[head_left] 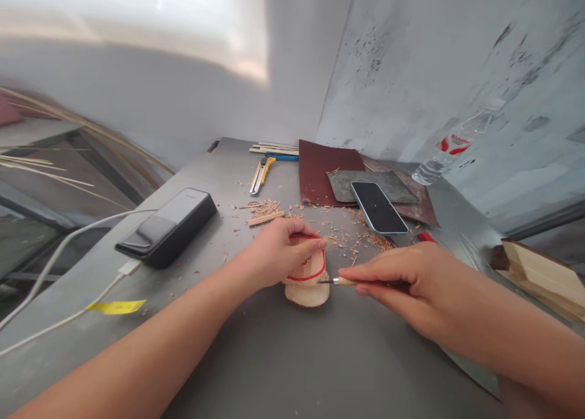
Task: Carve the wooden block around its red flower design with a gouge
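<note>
A small pale wooden piece (307,288) with a red outline drawn on it lies on the grey table (292,358). My left hand (278,251) is closed over its top and holds it down. My right hand (402,279) grips a thin carving tool (340,281) with a light wooden handle. The tool's dark tip touches the right edge of the wooden piece. Wood shavings (351,236) are scattered just behind both hands.
A black power bank (167,227) with a phone on it and white cables sits at left. A smartphone (378,207) lies on sandpaper sheets (324,172). A utility knife (260,174), wooden sticks (274,148), a plastic bottle (450,148) and wood blocks (543,276) surround the work spot.
</note>
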`<state>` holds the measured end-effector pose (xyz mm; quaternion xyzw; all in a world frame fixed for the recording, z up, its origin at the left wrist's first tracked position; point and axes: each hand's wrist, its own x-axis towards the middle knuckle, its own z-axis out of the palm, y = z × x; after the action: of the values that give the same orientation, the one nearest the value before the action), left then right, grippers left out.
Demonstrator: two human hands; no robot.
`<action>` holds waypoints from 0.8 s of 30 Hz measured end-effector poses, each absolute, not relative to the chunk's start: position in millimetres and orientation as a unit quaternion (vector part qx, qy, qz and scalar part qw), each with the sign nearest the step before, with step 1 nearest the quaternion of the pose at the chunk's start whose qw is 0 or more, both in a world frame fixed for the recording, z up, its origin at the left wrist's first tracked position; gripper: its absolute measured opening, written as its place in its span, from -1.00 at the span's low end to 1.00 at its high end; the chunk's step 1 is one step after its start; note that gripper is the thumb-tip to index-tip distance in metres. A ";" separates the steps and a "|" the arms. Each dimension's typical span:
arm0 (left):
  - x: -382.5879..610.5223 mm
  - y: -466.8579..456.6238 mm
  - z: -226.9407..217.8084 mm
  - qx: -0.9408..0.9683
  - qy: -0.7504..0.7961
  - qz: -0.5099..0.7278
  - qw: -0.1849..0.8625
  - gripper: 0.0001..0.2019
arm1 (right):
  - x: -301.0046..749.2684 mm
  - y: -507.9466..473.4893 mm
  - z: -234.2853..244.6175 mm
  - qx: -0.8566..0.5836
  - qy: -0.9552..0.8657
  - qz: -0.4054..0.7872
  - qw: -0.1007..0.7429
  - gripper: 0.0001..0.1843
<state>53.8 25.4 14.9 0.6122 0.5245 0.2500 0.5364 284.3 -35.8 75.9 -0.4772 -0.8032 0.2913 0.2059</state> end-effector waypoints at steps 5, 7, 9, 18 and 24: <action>50.7 26.8 13.0 0.616 0.523 0.252 0.533 -0.72 | 272.0 -37.1 82.8 -0.478 -0.814 0.299 0.138 -0.76; 49.3 27.8 12.5 0.616 0.524 0.253 0.531 -0.69 | 269.2 -38.1 82.8 -0.481 -0.813 0.306 0.117 -0.74; 48.8 28.2 12.5 0.614 0.525 0.252 0.532 -0.69 | 268.4 -37.6 81.5 -0.477 -0.819 0.299 0.108 -0.72; 50.4 28.5 13.5 0.616 0.524 0.266 0.524 -0.75 | 265.2 -37.8 82.3 -0.474 -0.836 0.255 0.107 -0.66; 50.6 28.1 13.3 0.614 0.531 0.264 0.521 -0.78 | 265.0 -37.6 84.8 -0.497 -0.822 0.274 0.050 -0.58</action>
<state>50.6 28.1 13.3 0.6135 0.5309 0.2643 0.5214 265.0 -37.6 84.8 -0.4970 -0.8219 0.2738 0.0502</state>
